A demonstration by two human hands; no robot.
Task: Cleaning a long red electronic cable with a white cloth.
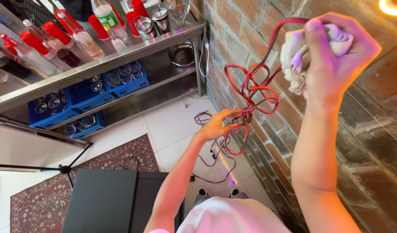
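While we are standing close against the brick wall [358,129], our right hand [336,56] is raised with its fingers [313,39] closed tight around a pale cloth [293,60] and the upper run of the red and black cable [254,86], and our left hand [218,125] is reaching lower, fingers loosely curled into the tangled loops hanging beside the bricks. We are judging that the wiping of the cable is under way, and drawing more through the cloth is calling for those loops to be freed. More cable is trailing over the white floor tiles [172,125] below, and the black box [103,203], the steel bench [120,56] of bottles [82,36] and the blue glass crates [125,80] are crowding our left.
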